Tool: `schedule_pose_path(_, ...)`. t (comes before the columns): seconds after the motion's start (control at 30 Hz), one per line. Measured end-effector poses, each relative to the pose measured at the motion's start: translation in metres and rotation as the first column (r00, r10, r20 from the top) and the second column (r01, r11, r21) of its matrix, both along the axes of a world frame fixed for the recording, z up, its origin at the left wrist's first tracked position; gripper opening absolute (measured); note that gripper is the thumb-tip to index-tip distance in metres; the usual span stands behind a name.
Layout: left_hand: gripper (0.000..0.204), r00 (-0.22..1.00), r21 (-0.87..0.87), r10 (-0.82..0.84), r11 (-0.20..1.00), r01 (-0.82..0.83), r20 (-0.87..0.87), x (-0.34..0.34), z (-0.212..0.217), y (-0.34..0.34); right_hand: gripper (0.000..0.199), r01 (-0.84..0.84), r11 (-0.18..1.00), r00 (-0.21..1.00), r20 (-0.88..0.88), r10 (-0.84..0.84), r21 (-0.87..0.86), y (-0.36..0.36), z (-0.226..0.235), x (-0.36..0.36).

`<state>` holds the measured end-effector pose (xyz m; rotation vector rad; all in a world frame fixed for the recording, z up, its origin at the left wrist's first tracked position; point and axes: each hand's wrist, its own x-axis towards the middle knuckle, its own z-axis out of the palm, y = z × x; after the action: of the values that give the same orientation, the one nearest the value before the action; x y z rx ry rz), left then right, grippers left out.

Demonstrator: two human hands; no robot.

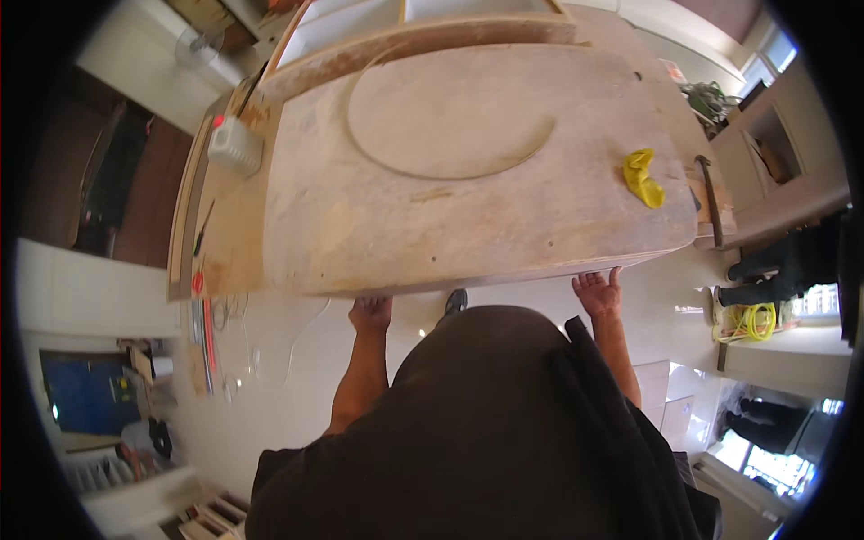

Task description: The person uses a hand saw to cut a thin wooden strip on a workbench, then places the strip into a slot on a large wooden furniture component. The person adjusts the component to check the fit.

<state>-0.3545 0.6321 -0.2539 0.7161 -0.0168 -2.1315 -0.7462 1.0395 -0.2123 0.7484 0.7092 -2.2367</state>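
A large pale wooden panel (468,225) with rounded right-hand corners lies on a workbench in front of me. My left hand (371,312) is closed at the panel's near edge, its fingertips tucked underneath and partly hidden. Farther right along the same edge, my right hand (598,293) is palm up with fingers spread, fingertips at the panel's underside. On top of the panel rests a thin curved strip (432,174), bent into a wide arc. A crumpled yellow cloth or glove (643,178) lies near the panel's right end.
A whitish jug with a red cap (236,147) stands on the bench's left part, near a screwdriver (203,229). A hammer (711,200) lies at the right end. Behind is an open wooden drawer frame (423,36). Cables (301,337) trail over the floor; people stand at right.
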Motion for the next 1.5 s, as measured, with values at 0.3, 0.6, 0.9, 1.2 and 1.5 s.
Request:
schedule_pose_path(0.3,0.049,0.966,0.104,0.085,0.988,-0.113,0.244,-0.017,0.038,0.017,0.113,0.069,0.992,0.997,-0.022,-0.072,-0.109,-0.002,0.008,0.001)
schedule_pose_path(0.6,0.039,0.976,0.136,0.126,0.979,-0.152,0.179,-0.014,0.033,0.017,0.107,0.047,0.996,0.998,-0.027,-0.049,-0.073,-0.001,-0.001,-0.004)
schedule_pose_path(0.9,0.031,0.995,0.026,0.073,0.997,-0.071,-0.072,0.012,-0.018,0.007,0.095,0.038,0.995,0.999,-0.014,-0.04,-0.095,-0.004,0.004,-0.004)
schedule_pose_path(1.2,0.031,0.967,0.126,0.095,0.984,-0.128,0.237,-0.002,-0.008,-0.004,0.095,0.077,0.986,0.997,0.006,-0.077,-0.146,-0.008,0.008,0.001)
schedule_pose_path(1.5,0.028,0.987,0.082,-0.024,0.997,0.011,0.157,0.028,-0.048,-0.038,0.094,0.067,0.993,0.997,-0.039,-0.071,-0.099,-0.017,0.01,0.002)
